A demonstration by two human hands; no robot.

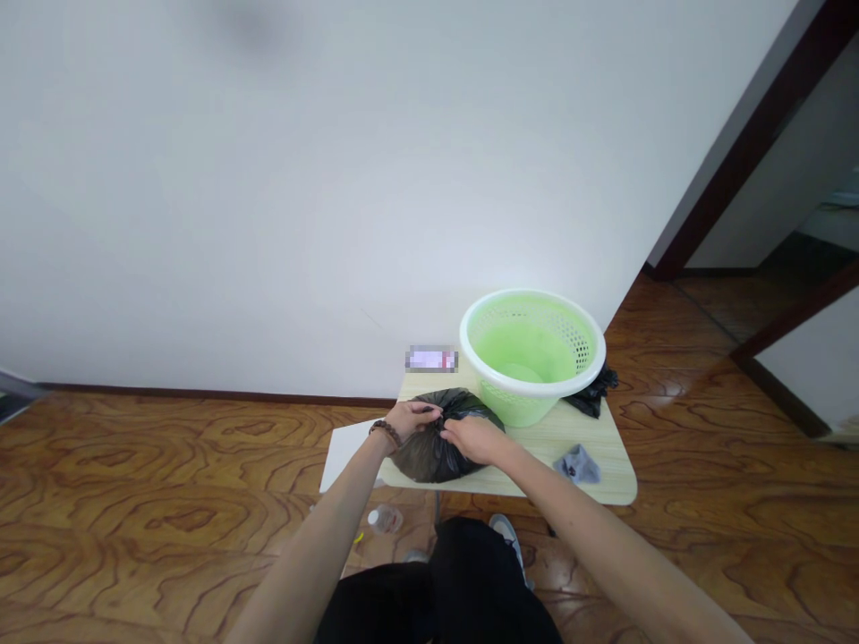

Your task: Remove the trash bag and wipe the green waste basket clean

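A full black plastic bag point(429, 456) rests on the front left of a small light wood table point(537, 461). Its gathered top lies between my two hands. My left hand point(411, 416), with a beaded bracelet at the wrist, pinches the bag's top from the left. From the right, my right hand point(473, 436) has its fingers closed on the same gathered plastic. Whatever is inside the bag is hidden. Right behind it stands a light green plastic basket point(523, 358) with a white rim.
A grey cloth point(578, 464) lies at the table's front right. More black plastic point(591, 394) sits behind the basket. A blurred-out flat item point(431, 360) is at the back edge, near the white wall point(301, 224). A clear bottle point(386, 519) is below the table.
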